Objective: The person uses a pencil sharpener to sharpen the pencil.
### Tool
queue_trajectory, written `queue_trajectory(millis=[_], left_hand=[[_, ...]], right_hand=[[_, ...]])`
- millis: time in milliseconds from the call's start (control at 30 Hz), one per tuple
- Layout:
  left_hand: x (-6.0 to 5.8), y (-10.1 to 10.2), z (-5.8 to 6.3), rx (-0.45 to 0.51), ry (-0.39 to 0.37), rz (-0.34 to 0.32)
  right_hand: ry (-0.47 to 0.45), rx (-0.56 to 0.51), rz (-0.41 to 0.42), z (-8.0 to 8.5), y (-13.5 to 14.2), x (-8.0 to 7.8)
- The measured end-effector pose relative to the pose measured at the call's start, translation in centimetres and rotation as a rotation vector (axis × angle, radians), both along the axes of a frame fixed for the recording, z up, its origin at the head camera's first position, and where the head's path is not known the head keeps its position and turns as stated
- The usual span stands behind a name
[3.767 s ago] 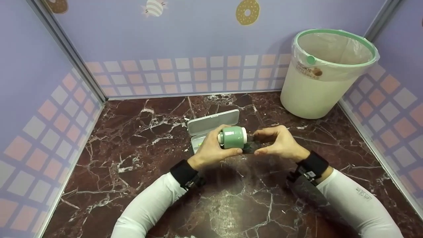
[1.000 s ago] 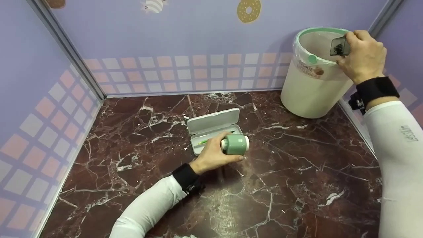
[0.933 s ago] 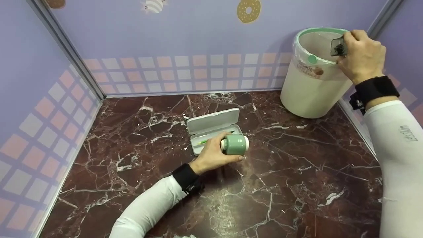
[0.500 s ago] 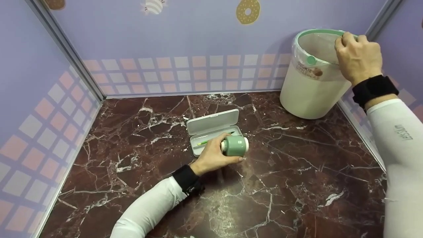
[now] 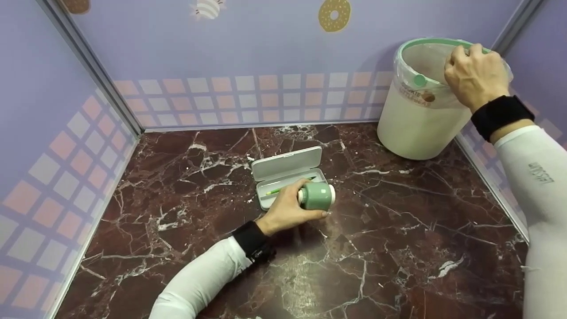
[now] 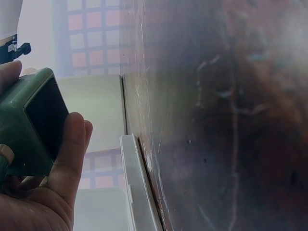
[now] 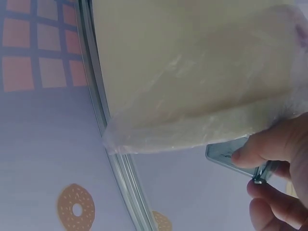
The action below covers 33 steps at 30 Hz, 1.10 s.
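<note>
My left hand grips a green pencil sharpener with white ends, held on its side just above the table in front of the pencil case. In the left wrist view the sharpener has a dark rectangular opening facing the table. Over the rim of the bin is my right hand, back upward. The right wrist view shows it pinching a clear grey shavings drawer between thumb and fingers beside the bin's plastic liner. The head view hides the drawer behind the hand, and its contents cannot be seen.
A white pencil case lies with its lid up, partly behind my left hand. Inside it is a green pencil. Purple checkered walls enclose the dark red marbled table at the back and sides.
The right hand has drawn the drawer from the sharpener and carried it to the bin. Dark shavings showed in it earlier; the hand has since turned over. The left hand has barely moved.
</note>
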State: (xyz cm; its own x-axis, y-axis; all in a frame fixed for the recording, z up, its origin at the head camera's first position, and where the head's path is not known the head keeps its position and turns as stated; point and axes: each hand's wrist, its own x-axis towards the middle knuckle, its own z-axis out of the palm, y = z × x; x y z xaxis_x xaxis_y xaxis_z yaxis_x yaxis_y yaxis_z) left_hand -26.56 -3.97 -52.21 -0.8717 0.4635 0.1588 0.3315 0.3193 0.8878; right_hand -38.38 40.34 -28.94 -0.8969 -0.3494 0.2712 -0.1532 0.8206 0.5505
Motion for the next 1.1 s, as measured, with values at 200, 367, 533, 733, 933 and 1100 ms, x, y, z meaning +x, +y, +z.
queue_trajectory(millis=[200, 367, 533, 733, 933, 1100], left_hand=[[-0.1, 0.2, 0.0, -0.006, 0.001, 0.004], [-0.1, 0.4, 0.1, -0.027, 0.012, 0.002], [-0.2, 0.5, 0.1, -0.036, 0.024, 0.003], [-0.1, 0.5, 0.1, -0.038, 0.011, 0.022], [-0.1, 0.2, 0.0, -0.039, 0.032, 0.063], [0.0, 0.0, 0.1, -0.019, 0.045, 0.087]], right_hand=[[-0.024, 0.038, 0.003, 0.1, -0.2, 0.0], [-0.039, 0.066, 0.005, 0.3, -0.5, -0.1], [-0.008, 0.036, 0.009, 0.1, -0.4, 0.0], [0.150, -0.117, 0.006, -0.3, 0.0, 0.4], [0.339, -0.433, 0.031, -0.4, 0.2, 1.3], [0.396, -0.651, 0.016, -0.6, -0.5, 2.4]])
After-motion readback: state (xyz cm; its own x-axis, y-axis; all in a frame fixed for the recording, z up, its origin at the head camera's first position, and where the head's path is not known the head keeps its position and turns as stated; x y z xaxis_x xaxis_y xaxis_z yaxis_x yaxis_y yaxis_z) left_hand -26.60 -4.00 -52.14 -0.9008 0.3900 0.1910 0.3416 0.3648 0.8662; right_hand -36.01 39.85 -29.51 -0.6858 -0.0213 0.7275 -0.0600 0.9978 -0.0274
